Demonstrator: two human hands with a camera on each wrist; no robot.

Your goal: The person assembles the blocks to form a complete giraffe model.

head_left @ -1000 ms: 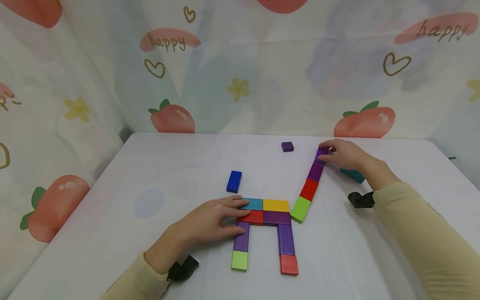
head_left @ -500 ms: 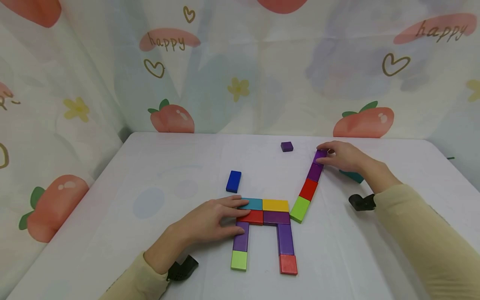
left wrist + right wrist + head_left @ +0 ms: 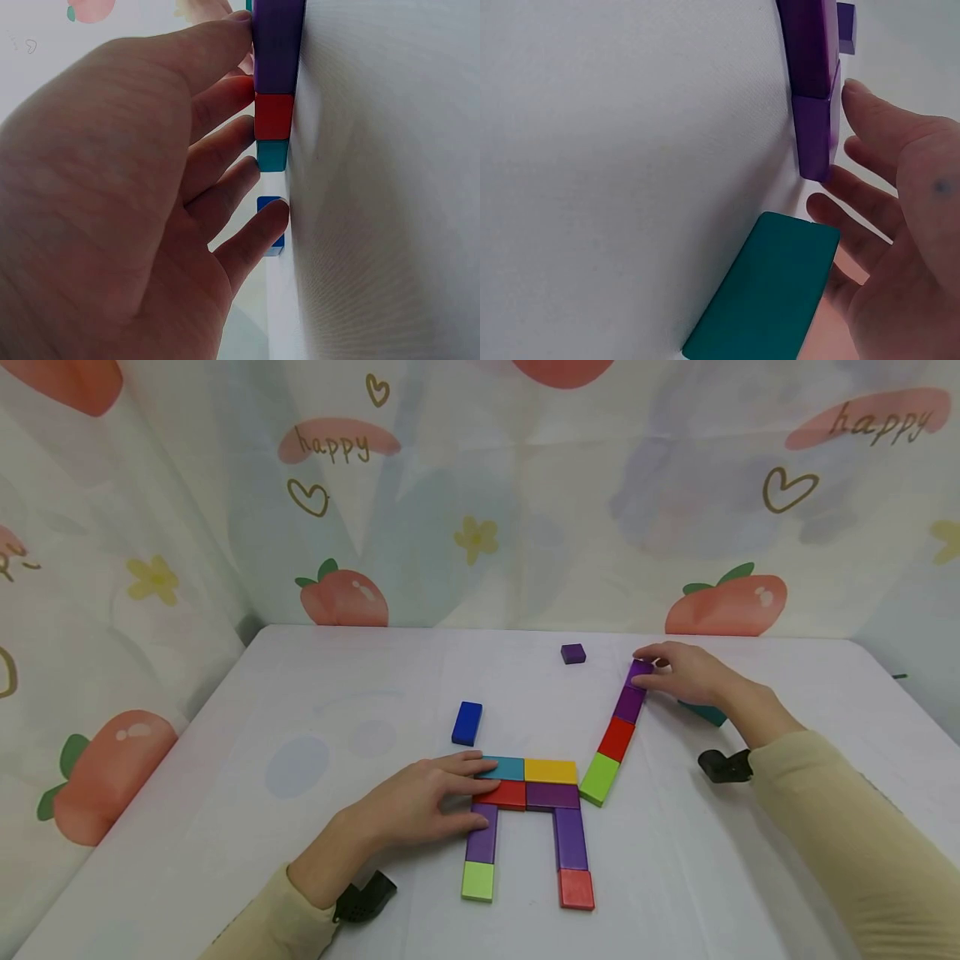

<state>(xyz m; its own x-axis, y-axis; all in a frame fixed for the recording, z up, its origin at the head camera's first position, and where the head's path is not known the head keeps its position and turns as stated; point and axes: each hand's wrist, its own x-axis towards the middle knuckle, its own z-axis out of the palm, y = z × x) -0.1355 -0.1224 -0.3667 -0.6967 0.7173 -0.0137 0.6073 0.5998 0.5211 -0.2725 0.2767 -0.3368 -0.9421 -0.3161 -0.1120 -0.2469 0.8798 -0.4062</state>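
On the white table, flat colored blocks lie in a figure: a cyan block (image 3: pixel 505 768) and a yellow block (image 3: pixel 550 772) above a red block (image 3: pixel 508 794) and a purple block (image 3: pixel 551 797), with two legs below. My left hand (image 3: pixel 412 797) rests straight fingers on the cyan and red blocks and its thumb on the purple left leg (image 3: pixel 481 843). From the figure's right corner a slanted row climbs: green (image 3: pixel 600 778), red, and two purple blocks. My right hand (image 3: pixel 693 672) touches the row's end purple block (image 3: pixel 812 139), thumb over it, a finger at its far end.
A blue block (image 3: pixel 467 723) lies beyond my left hand. A small purple block (image 3: pixel 573 653) sits near the table's back edge. Under my right wrist a teal block (image 3: pixel 769 289) is partly hidden. A patterned cloth (image 3: pixel 525 502) hangs behind.
The end purple block has slid toward me, closing the gap to the purple block below it. My right hand moved slightly with it; the left hand stays in place.
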